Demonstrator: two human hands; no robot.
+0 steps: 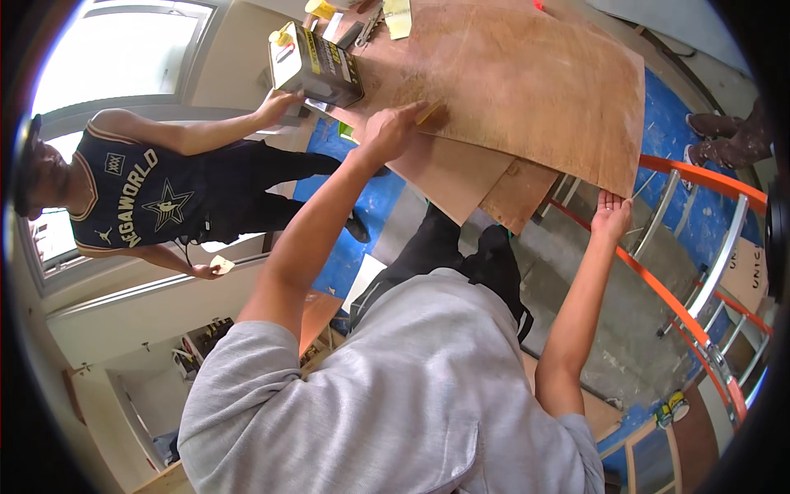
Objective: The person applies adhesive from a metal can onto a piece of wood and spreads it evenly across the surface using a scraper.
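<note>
I view the wooden board [535,90] ahead, overlying other sheets [448,174]. Left hand [390,133] pinches a yellowish piece [429,113] on it; right hand [611,217] meets its near right corner, grip: I cannot tell.

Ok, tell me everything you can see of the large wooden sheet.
The large wooden sheet looks like thin plywood: reddish brown, grained, with paler cloudy areas and a darker brown patch toward its left side. It lies roughly flat, its near edge overlapping smaller boards. The left hand holds a small yellowish piece at the dark patch; the right hand touches the near right corner. Its underside is hidden.
</note>
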